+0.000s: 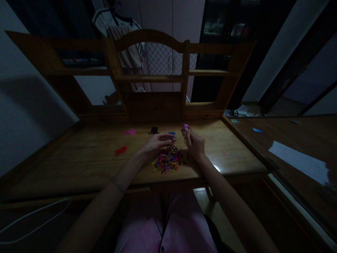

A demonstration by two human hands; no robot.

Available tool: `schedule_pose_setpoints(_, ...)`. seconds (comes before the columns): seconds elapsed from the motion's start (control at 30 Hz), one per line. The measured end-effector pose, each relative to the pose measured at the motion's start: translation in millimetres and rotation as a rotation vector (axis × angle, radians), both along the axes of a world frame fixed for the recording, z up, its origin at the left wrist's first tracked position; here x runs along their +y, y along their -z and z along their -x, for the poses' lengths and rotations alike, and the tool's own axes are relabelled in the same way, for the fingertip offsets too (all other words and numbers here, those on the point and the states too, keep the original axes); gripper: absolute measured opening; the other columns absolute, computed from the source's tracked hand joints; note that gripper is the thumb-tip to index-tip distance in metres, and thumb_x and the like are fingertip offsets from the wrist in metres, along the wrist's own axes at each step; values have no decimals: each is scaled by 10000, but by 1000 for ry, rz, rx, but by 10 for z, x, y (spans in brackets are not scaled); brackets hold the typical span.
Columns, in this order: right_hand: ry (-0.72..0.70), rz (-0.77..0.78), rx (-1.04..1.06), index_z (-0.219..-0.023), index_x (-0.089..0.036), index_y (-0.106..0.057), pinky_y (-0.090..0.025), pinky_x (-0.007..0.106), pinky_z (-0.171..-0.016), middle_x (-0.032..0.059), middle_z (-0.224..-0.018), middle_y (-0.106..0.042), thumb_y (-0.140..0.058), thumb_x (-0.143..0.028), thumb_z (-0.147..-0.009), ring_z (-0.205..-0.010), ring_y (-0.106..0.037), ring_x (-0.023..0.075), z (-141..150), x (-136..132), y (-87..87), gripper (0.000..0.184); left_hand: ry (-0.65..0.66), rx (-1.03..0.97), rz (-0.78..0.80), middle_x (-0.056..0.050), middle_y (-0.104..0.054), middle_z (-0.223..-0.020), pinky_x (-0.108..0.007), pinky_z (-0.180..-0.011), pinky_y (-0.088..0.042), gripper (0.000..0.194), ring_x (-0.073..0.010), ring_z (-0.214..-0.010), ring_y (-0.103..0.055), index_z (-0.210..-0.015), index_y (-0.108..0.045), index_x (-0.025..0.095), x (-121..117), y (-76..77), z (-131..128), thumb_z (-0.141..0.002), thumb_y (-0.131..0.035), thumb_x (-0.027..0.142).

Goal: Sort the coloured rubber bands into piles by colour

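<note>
Just below my left hand in the head view lies the multicoloured elastic-band pile; I can't tell whether its curled fingers grip anything. My right hand presses its fingertips together at a purple bundle.

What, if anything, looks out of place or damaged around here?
Nothing looks clearly damaged. On the desk, the multicoloured pile is tangled but heaped together. Off to the right, white paper lies askew and a small blue card sits loose, so that side looks untidy.
</note>
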State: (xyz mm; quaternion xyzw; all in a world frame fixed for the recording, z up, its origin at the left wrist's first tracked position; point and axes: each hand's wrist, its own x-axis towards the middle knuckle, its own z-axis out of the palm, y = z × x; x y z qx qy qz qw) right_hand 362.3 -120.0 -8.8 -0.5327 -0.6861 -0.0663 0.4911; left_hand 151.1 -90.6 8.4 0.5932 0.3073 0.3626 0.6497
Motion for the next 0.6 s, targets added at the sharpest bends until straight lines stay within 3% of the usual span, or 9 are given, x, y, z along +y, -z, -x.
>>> schedule_pose_setpoints(0.23,10,3,-11,-1087,-178,-678,-524,312,-780,124,-1114,-703,-366,-332,-1000,-941,-691,230,-6,7,10,359,7,-69,151,-160,-693,-1097,-364,-936,-508,362,-203,-945,-686,-1061,-665,95,105,36,74,-720,-770,152)
schedule_pose_setpoints(0.37,-17,-19,-9,-1184,-193,-640,-531,336,-832,117,-1201,-668,-361,-323,-1001,-1025,-667,235,-4,9,6,358,-48,-71,199,-151,-707,-1061,-340,-919,-521,332,-203,-955,-685,-1018,-678,99,99,36,72,-704,-776,152)
schedule_pose_setpoints(0.47,-23,-26,-9,-1248,-203,-607,-541,351,-847,109,-1243,-645,-369,-316,-997,-1065,-654,238,-3,13,10,364,-166,-5,118,-142,-715,-1043,-325,-865,-539,361,-202,-934,-688,-1007,-683,111,214,54,161,-674,-794,192)
schedule_pose_setpoints(0.6,-18,-43,-4,-1270,-214,-594,-551,362,-860,101,-1297,-609,-382,-311,-992,-1103,-637,240,-2,22,24,363,-488,246,-151,-123,-733,-944,-339,-720,-558,397,-217,-812,-698,-999,-683,132,554,104,406,-662,-783,317)
